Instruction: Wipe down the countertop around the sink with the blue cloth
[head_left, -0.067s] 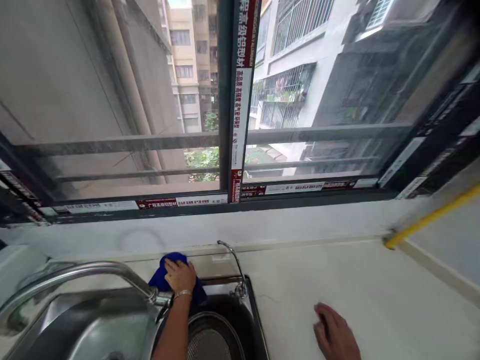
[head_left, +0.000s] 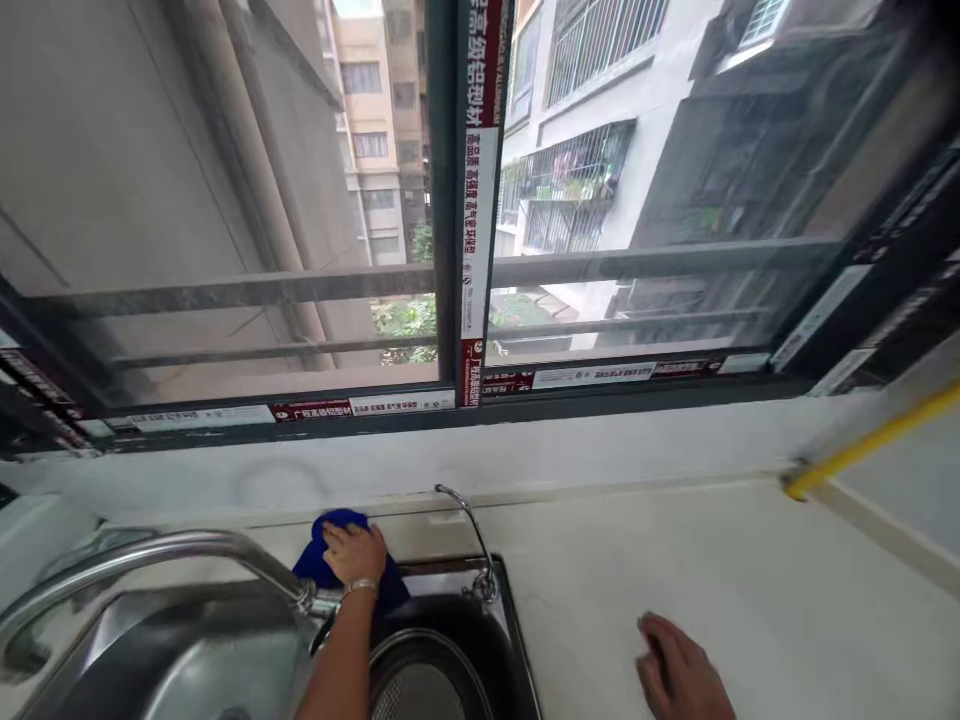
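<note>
Nearest, at the lower edge of the view, the right hand [head_left: 681, 668] is over the pale countertop [head_left: 780, 590], its fingers loosely curled with a gap beside the thumb; nothing shows in its grasp, and whether it touches the surface cannot be told. To its left, a round perforated basket [head_left: 420, 692] sits in the smaller basin of the steel sink [head_left: 217, 660]. The large curved faucet [head_left: 180, 543] arches across the bigger basin, its tip just beside the left wrist, which wears a bracelet [head_left: 361, 586].

Beyond that, the left hand [head_left: 355, 553] lies on the blue cloth [head_left: 318, 564] with its fingers extended and slightly apart — palm down, covering the middle of the fabric. The cloth spreads over the sink's back rim, one side on the counter strip behind and another drooping toward the small basin. A slim tap [head_left: 474, 522] rises at the back right corner of the sink.

Farther back stands a low white wall [head_left: 570, 445], with a yellow pipe [head_left: 870, 450] at the right. Above it is a dark window frame [head_left: 448, 200] bearing printed tape [head_left: 474, 200] — and through the glass, apartment buildings [head_left: 367, 110] and greenery [head_left: 411, 320].
</note>
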